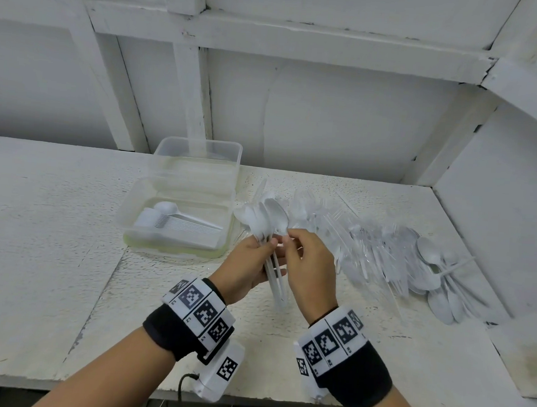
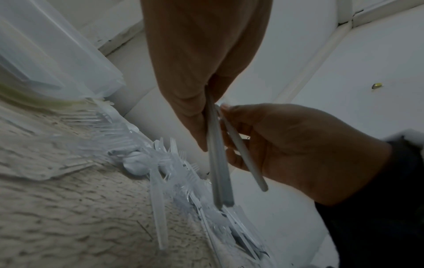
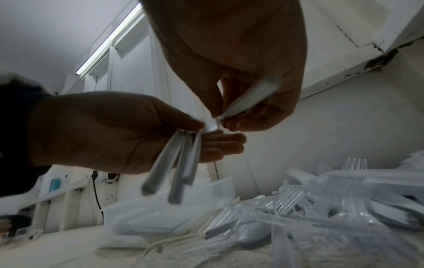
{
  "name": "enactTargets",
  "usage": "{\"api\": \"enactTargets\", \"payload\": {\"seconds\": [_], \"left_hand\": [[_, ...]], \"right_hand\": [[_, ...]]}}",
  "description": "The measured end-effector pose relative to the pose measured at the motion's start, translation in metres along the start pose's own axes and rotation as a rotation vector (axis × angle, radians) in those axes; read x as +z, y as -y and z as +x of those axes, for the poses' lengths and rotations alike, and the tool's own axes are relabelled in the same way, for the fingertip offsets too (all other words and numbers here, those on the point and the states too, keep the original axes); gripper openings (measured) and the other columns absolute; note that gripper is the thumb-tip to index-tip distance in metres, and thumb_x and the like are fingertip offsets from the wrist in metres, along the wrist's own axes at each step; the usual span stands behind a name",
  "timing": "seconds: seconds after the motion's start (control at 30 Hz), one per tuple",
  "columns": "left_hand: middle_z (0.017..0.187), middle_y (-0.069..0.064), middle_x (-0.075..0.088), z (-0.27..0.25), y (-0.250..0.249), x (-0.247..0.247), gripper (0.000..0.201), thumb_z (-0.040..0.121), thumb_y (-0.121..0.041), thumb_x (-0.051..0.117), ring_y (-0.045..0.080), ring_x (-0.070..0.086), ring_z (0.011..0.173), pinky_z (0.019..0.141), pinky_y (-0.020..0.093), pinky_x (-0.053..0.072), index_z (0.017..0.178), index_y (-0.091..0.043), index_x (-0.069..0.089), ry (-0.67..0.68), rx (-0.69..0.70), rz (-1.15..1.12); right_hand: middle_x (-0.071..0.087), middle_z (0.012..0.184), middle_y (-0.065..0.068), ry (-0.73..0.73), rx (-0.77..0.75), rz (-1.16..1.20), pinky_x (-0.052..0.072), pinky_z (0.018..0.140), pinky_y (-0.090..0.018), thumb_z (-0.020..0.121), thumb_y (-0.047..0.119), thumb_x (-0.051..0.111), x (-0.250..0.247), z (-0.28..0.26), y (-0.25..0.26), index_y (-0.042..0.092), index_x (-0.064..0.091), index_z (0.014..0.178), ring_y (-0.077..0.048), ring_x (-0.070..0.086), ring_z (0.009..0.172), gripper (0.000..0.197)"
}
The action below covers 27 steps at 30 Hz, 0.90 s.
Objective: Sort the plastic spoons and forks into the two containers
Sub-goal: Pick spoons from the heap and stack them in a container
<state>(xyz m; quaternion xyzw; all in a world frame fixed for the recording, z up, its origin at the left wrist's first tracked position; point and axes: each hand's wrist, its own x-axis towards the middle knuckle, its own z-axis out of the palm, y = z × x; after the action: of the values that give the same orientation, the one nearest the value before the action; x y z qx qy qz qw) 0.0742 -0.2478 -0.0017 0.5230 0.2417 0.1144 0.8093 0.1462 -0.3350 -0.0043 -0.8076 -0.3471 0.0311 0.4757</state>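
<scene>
My left hand (image 1: 265,250) grips a bunch of white plastic spoons (image 1: 267,217) by their handles, bowls fanned upward. The handles (image 2: 219,174) hang below its fingers. My right hand (image 1: 287,240) pinches one more spoon (image 3: 246,98) at the neck, right against the bunch; its handle (image 2: 244,156) runs across the right palm. Both hands hover just right of the near clear container (image 1: 123,221), which holds a neat stack of white spoons (image 1: 176,224). Behind it stands a second clear container (image 1: 198,142); I cannot make out its contents.
A long loose pile of clear forks (image 1: 362,248) mixed with white spoons (image 1: 440,279) spreads over the white table (image 1: 53,220) to the right of my hands. A white wall with beams rises behind, and a side wall bounds the right.
</scene>
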Motion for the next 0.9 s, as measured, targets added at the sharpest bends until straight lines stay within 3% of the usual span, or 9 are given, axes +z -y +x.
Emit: {"api": "enactTargets", "payload": {"seconds": [0.1, 0.17, 0.33, 0.47, 0.6, 0.73, 0.8, 0.83, 0.9], "left_hand": [[0.085, 0.001, 0.071, -0.001, -0.001, 0.000, 0.024, 0.101, -0.016, 0.037, 0.011, 0.068, 0.079, 0.066, 0.024, 0.055, 0.106, -0.007, 0.059, 0.009, -0.011, -0.038], [0.092, 0.007, 0.068, -0.002, -0.001, -0.002, 0.026, 0.101, -0.018, 0.037, 0.014, 0.067, 0.081, 0.068, 0.025, 0.055, 0.110, -0.005, 0.057, 0.021, -0.024, -0.077], [0.094, 0.011, 0.065, -0.003, -0.003, -0.006, 0.039, 0.100, -0.028, 0.036, 0.017, 0.064, 0.087, 0.077, 0.029, 0.056, 0.112, 0.003, 0.057, 0.100, -0.057, -0.097], [0.081, 0.005, 0.069, -0.003, -0.005, -0.006, 0.037, 0.100, -0.029, 0.034, 0.015, 0.066, 0.078, 0.067, 0.025, 0.054, 0.091, -0.006, 0.061, 0.085, -0.046, -0.113], [0.092, 0.006, 0.069, -0.001, -0.005, -0.004, 0.038, 0.101, -0.033, 0.034, 0.012, 0.067, 0.080, 0.063, 0.023, 0.053, 0.101, -0.006, 0.060, 0.034, -0.061, -0.113], [0.114, 0.003, 0.065, 0.001, -0.007, -0.006, 0.040, 0.098, -0.044, 0.032, 0.017, 0.057, 0.112, 0.099, 0.041, 0.044, 0.105, -0.015, 0.058, 0.016, -0.094, -0.023], [0.117, 0.000, 0.064, 0.002, -0.009, -0.010, 0.046, 0.095, -0.054, 0.029, 0.018, 0.052, 0.120, 0.108, 0.048, 0.034, 0.109, -0.021, 0.059, 0.025, -0.106, -0.025], [0.118, 0.001, 0.064, 0.002, -0.010, -0.012, 0.048, 0.093, -0.057, 0.029, 0.019, 0.052, 0.121, 0.109, 0.049, 0.033, 0.111, -0.023, 0.059, 0.023, -0.098, -0.048], [0.119, 0.002, 0.064, 0.004, -0.014, -0.016, 0.046, 0.088, -0.058, 0.034, 0.019, 0.053, 0.118, 0.107, 0.049, 0.035, 0.111, -0.026, 0.057, -0.017, -0.052, -0.119]], "right_hand": [[0.060, 0.090, -0.003, -0.010, -0.064, 0.015, 0.054, 0.072, -0.040, 0.093, 0.018, 0.055, 0.006, -0.001, -0.002, 0.010, 0.068, 0.103, -0.021, 0.059, 0.087, 0.018], [0.050, 0.091, -0.001, -0.010, -0.081, 0.027, 0.054, 0.074, -0.038, 0.092, 0.017, 0.056, 0.007, -0.002, -0.003, 0.012, 0.069, 0.106, -0.022, 0.056, 0.089, 0.020], [0.037, 0.089, 0.002, 0.035, -0.178, -0.036, 0.034, 0.073, -0.012, 0.090, 0.023, 0.050, 0.005, -0.006, -0.007, 0.019, 0.069, 0.110, -0.016, 0.043, 0.085, 0.028], [0.038, 0.091, 0.003, 0.090, -0.206, -0.116, 0.036, 0.075, -0.019, 0.087, 0.043, 0.037, 0.003, -0.008, -0.006, 0.022, 0.066, 0.115, -0.017, 0.041, 0.086, 0.045], [0.048, 0.107, 0.003, 0.343, -0.168, -0.176, 0.048, 0.082, -0.031, 0.089, 0.046, 0.043, -0.006, -0.008, -0.003, 0.028, 0.044, 0.133, -0.016, 0.052, 0.098, 0.048], [0.062, 0.116, -0.004, 0.478, -0.181, -0.155, 0.050, 0.084, -0.039, 0.098, 0.022, 0.042, -0.013, -0.004, 0.002, 0.026, 0.031, 0.142, -0.021, 0.061, 0.101, 0.046], [0.060, 0.122, 0.001, 0.479, -0.123, -0.071, 0.046, 0.092, -0.029, 0.100, 0.020, 0.039, -0.018, -0.002, 0.004, 0.025, 0.033, 0.143, -0.018, 0.058, 0.109, 0.044], [0.060, 0.117, 0.008, 0.499, -0.066, -0.001, 0.043, 0.090, -0.022, 0.100, 0.020, 0.039, -0.019, -0.001, 0.005, 0.026, 0.035, 0.143, -0.013, 0.059, 0.106, 0.043], [0.054, 0.088, 0.016, 0.572, 0.085, 0.194, 0.042, 0.069, -0.019, 0.100, 0.019, 0.038, -0.024, 0.003, 0.007, 0.034, 0.041, 0.135, -0.002, 0.056, 0.073, 0.039]]}}
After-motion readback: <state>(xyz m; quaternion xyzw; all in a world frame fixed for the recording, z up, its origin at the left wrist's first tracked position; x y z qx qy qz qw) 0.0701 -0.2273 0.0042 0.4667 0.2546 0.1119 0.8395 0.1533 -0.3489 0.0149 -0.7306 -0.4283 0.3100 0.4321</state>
